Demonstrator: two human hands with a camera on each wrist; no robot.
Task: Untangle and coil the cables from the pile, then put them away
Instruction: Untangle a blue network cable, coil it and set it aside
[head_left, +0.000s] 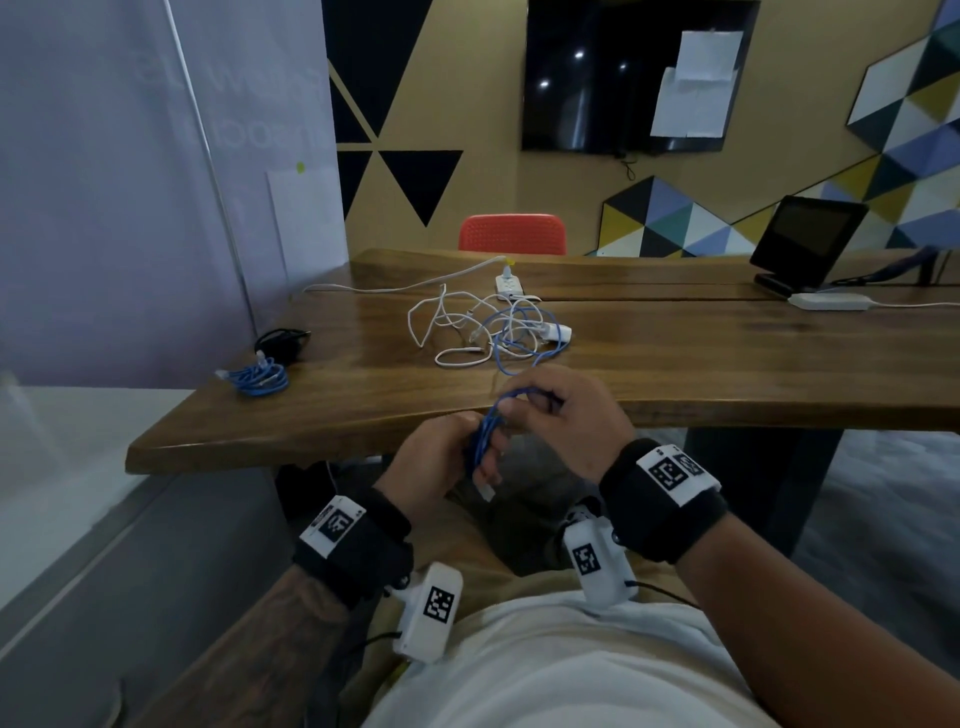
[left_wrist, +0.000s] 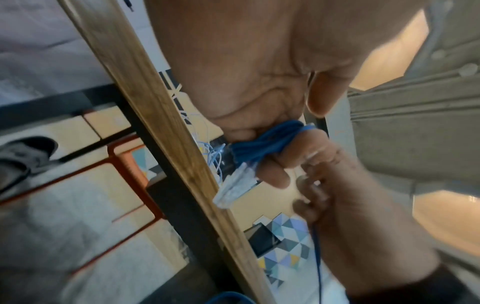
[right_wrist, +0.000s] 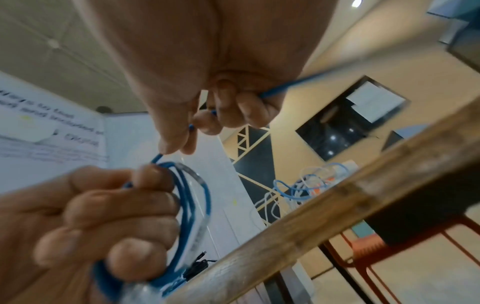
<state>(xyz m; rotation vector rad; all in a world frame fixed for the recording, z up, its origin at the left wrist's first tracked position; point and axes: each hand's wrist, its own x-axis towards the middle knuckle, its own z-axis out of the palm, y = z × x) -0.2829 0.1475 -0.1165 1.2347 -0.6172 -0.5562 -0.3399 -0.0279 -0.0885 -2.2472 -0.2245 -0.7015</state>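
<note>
In front of the table's near edge, my left hand (head_left: 441, 457) grips a small coil of blue cable (head_left: 485, 434), its clear plug (head_left: 487, 492) hanging below the fingers. My right hand (head_left: 556, 410) pinches the same cable's free strand just above the coil; that strand runs up to the tangled pile (head_left: 493, 332) of white and blue cables on the table. From the right wrist, the coil (right_wrist: 189, 205) loops round the left fingers (right_wrist: 124, 207). The left wrist view shows the plug (left_wrist: 233, 189) beside the coil (left_wrist: 262, 142).
A finished blue coil (head_left: 257, 378) and a black cable bundle (head_left: 280, 343) lie at the wooden table's (head_left: 727, 358) left end. A white power strip (head_left: 506, 285), a white box (head_left: 826, 301) and a small screen (head_left: 808, 241) sit farther back. A red chair (head_left: 511, 234) stands behind.
</note>
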